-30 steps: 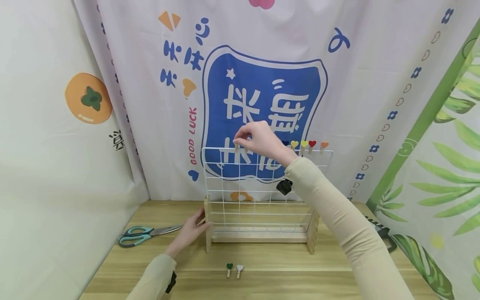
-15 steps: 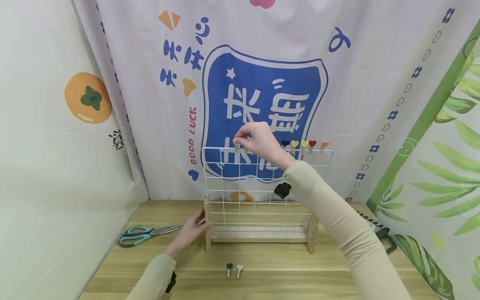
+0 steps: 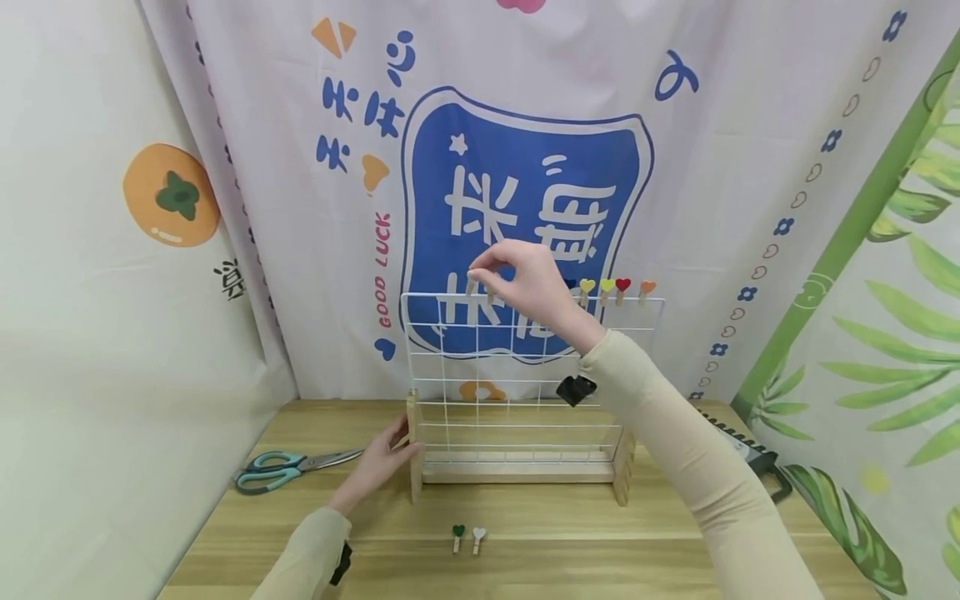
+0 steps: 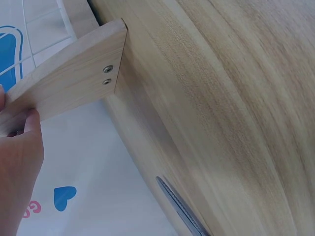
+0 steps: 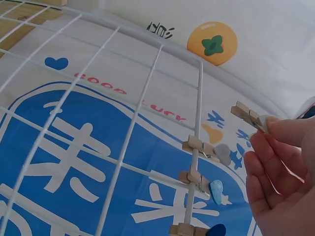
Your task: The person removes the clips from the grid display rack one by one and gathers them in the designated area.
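Observation:
My right hand pinches a small wooden clothespin by its pale heart end, between thumb and forefinger. In the right wrist view its jaws stand apart from the top wire of the white wire grid. Near it, clothespins with a grey heart, a light blue heart and a dark blue heart are clipped to that wire. My left hand grips the grid's wooden side post, thumb in front. Its other fingertips are mostly hidden behind the post.
Clothespins with yellow, red and orange hearts sit along the wire's right. A green-heart clothespin and a white-heart clothespin lie on the table. Scissors lie left; a dark-handled tool lies right.
My right hand has risen and turned slightly, and the clothespin in it now leans at the wire's left part. The left hand has kept its place on the post.

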Available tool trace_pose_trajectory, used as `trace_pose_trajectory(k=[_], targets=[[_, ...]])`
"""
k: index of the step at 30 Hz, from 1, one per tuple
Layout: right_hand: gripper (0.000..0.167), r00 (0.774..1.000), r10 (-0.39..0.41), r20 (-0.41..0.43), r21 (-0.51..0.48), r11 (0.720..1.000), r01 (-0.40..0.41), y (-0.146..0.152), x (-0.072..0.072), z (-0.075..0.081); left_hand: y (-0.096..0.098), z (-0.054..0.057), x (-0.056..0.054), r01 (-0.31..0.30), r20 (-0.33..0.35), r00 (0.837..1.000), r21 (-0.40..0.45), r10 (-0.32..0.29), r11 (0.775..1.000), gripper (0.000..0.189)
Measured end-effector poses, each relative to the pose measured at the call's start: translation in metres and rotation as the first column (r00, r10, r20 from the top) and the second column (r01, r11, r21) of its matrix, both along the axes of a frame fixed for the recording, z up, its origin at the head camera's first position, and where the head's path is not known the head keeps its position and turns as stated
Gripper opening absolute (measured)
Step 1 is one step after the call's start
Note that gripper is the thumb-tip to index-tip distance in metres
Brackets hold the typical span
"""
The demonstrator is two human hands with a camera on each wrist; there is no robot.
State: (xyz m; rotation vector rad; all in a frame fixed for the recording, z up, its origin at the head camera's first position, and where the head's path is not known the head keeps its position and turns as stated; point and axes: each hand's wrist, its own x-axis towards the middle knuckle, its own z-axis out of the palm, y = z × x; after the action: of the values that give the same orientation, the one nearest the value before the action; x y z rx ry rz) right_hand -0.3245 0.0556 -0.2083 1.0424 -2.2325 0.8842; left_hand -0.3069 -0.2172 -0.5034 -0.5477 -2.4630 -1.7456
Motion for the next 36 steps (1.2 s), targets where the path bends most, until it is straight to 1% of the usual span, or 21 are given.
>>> trace_pose_trajectory(k=[3, 6, 10, 13, 17, 20, 22, 26, 29, 31, 34, 36], targets=[[0.014, 1.0, 0.024, -0.013, -0.018, 1.0, -0.025, 0.004, 0.007, -0.008, -0.001, 0.0, 0.0, 0.0, -0.01, 1.0, -0.006, 0.0, 1.0, 0.068], [0.013, 0.998, 0.052, -0.024, -0.018, 0.998, -0.052, 0.007, 0.012, -0.019, -0.001, -0.001, 0.0, -0.008, -0.011, 1.0, -0.005, 0.007, 1.0, 0.067], [0.01, 0.996, 0.082, -0.034, -0.004, 0.997, -0.082, 0.011, 0.017, -0.041, -0.001, -0.001, 0.001, -0.017, -0.007, 1.0, -0.006, 0.017, 1.0, 0.068], [0.009, 0.994, 0.105, -0.016, 0.008, 0.994, -0.105, 0.013, 0.02, -0.06, -0.001, -0.001, 0.001, -0.02, -0.01, 1.0, -0.007, 0.02, 1.0, 0.068], [0.008, 0.993, 0.11, 0.044, 0.024, 0.993, -0.112, 0.016, 0.024, -0.09, -0.001, -0.001, 0.001, -0.02, -0.014, 1.0, -0.011, 0.02, 1.0, 0.068], [0.008, 0.989, 0.098, 0.113, 0.028, 0.994, -0.102, 0.02, 0.026, -0.114, -0.001, -0.001, 0.001, -0.016, -0.019, 1.0, -0.021, 0.016, 1.0, 0.068], [0.009, 0.982, 0.082, 0.169, 0.036, 0.995, -0.089, 0.023, 0.029, -0.129, -0.001, -0.001, 0.002, -0.013, -0.018, 1.0, -0.024, 0.013, 1.0, 0.068], [0.012, 0.962, 0.061, 0.268, 0.051, 0.996, -0.077, 0.028, 0.034, -0.155, -0.001, -0.001, 0.002, -0.008, -0.011, 1.0, -0.026, 0.008, 1.0, 0.067], [0.012, 0.948, 0.053, 0.313, 0.066, 0.995, -0.078, 0.031, 0.035, -0.174, -0.001, 0.0, 0.002, -0.007, -0.002, 1.0, -0.028, 0.007, 1.0, 0.067], [0.012, 0.943, 0.062, 0.327, 0.072, 0.993, -0.09, 0.031, 0.035, -0.19, -0.001, 0.001, 0.002, -0.006, -0.002, 1.0, -0.035, 0.006, 0.999, 0.067], [0.011, 0.938, 0.075, 0.337, 0.086, 0.99, -0.11, 0.031, 0.036, -0.215, -0.001, 0.002, 0.001, -0.007, -0.001, 1.0, -0.045, 0.007, 0.999, 0.068], [0.011, 0.929, 0.079, 0.362, 0.091, 0.989, -0.12, 0.03, 0.038, -0.231, 0.0, 0.003, 0.001, -0.009, -0.001, 1.0, -0.05, 0.009, 0.999, 0.068]])
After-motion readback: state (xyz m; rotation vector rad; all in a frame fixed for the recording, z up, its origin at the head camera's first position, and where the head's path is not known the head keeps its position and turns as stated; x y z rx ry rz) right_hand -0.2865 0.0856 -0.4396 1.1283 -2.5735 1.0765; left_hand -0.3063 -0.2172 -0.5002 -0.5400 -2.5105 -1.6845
